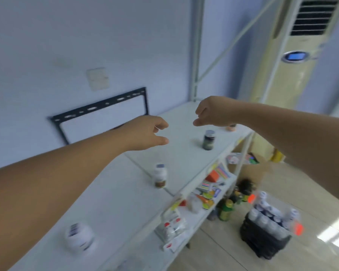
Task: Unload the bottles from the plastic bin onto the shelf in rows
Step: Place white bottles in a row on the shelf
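As left hand (pixel 145 132) hovers, right hand (pixel 213 112) apparently empty

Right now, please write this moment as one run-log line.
left hand: empty, over shelf | right hand: empty, over shelf | shelf: dark bottle, white bottle, white jar, apart | bin: on floor, bottles inside

We're facing a pale bluish wall (pixel 47 36), with a white switch plate (pixel 97 78) on it and a black metal bracket frame (pixel 106 103) just below. The white shelf (pixel 184 157) stands against that wall. Beyond it rises a tall cream air conditioner (pixel 282 85) with a blue display (pixel 295 56). Underfoot we've got glossy beige floor tiles (pixel 301 182), catching bright reflections.
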`<action>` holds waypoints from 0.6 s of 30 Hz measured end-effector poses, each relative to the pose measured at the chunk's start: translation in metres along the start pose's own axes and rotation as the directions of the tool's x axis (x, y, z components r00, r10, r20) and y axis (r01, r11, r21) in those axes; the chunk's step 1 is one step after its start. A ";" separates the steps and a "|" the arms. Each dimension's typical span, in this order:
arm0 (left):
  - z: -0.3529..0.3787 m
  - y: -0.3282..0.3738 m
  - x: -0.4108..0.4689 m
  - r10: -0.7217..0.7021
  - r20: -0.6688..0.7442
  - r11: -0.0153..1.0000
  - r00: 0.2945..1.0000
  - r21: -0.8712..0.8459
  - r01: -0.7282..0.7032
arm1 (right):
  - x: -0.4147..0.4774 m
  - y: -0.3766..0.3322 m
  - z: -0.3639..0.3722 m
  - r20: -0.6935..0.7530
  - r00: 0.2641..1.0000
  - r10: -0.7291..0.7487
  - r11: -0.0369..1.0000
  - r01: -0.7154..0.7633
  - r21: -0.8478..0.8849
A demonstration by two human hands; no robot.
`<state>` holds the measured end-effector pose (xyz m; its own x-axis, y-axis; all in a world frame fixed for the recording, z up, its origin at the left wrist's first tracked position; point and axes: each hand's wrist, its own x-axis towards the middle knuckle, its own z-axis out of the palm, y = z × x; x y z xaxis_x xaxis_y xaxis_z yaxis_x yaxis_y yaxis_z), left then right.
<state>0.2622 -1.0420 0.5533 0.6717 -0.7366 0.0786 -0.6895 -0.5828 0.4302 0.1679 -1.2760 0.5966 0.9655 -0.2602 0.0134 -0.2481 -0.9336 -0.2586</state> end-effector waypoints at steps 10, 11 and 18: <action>0.153 0.196 0.145 0.275 0.272 0.956 0.922 0.029 -0.293 | -0.089 0.270 -0.008 0.055 0.951 0.305 0.952 -0.304 -0.022; 0.168 0.210 0.156 0.297 0.312 0.942 0.902 0.057 -0.330 | -0.098 0.290 -0.004 0.070 0.940 0.334 0.943 -0.333 -0.024; 0.278 0.280 0.233 0.370 0.539 0.853 0.757 0.127 -0.507 | -0.138 0.415 0.040 0.204 0.856 0.476 0.871 -0.491 0.029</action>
<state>0.1506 -1.4723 0.4423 0.1078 -0.9579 -0.2660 -0.9628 -0.1673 0.2123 -0.0651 -1.6176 0.4491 0.7242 -0.6166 -0.3088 -0.6878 -0.6777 -0.2601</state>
